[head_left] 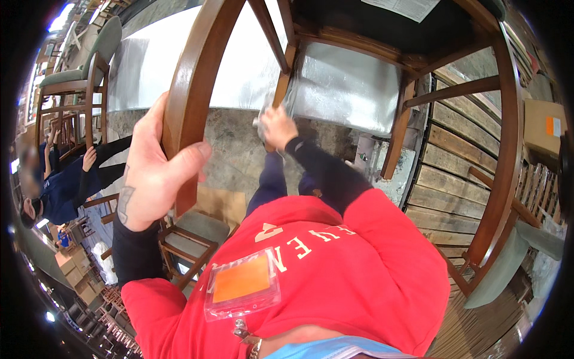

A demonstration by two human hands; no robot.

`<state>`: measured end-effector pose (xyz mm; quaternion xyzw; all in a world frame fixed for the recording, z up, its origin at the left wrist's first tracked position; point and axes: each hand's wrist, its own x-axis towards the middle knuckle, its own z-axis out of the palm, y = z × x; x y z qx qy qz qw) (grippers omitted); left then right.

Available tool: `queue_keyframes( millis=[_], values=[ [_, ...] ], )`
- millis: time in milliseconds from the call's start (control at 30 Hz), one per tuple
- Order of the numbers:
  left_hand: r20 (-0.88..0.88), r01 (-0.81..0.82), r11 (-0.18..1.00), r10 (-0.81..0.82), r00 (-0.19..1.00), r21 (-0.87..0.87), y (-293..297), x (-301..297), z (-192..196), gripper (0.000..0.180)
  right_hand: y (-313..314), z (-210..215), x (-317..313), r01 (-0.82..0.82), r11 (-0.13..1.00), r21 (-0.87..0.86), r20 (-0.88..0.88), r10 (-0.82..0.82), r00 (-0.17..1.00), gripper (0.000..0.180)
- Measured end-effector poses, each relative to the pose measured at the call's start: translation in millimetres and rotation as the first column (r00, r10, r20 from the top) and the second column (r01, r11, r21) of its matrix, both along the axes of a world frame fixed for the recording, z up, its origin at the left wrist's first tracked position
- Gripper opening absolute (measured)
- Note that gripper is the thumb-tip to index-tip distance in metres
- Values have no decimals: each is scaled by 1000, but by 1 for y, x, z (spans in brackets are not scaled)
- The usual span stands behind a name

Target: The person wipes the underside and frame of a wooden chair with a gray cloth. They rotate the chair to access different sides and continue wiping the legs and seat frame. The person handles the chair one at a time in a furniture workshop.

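A brown wooden chair [197, 78] lies tipped in front of me, its curved back frame near my face and its seat underside at the top. My left hand [152, 170] grips the curved back rail from below. My right hand [276, 127] is closed on a crumpled grey cloth [263, 113] pressed against a slanted wooden leg [284, 72] of the chair. I wear a red shirt with black sleeves, and a clear badge holder with an orange card [242, 284] hangs on my chest.
A table wrapped in shiny film [347, 90] stands behind the chair. Another chair with a green seat [197, 230] is below my left arm. Wooden pallets [454, 179] lie at the right, a cardboard box [541, 125] beyond. A person in dark blue [66, 185] works at the left.
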<state>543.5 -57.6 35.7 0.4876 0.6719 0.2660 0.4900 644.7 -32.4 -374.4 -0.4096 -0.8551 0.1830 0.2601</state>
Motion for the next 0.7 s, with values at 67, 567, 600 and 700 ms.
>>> queue_keyframes(
  millis=[67,567,600,700],
  values=[
    [-10,14,1000,-15,1000,-6,-1,1,7,61,-61,-13,10,-184,702,-688,-225,34,974,33],
    [140,-33,999,28,990,30,-15,-23,-11,59,-52,137,72,-678,58,-732,-639,-402,656,53],
    [291,-48,998,34,956,42,-17,-30,-23,54,-66,145,68,-692,44,-721,-643,-418,642,53],
    [576,-100,994,53,816,50,-27,-41,-47,42,-85,128,80,-730,-135,-670,-561,-552,617,54]
  ],
)
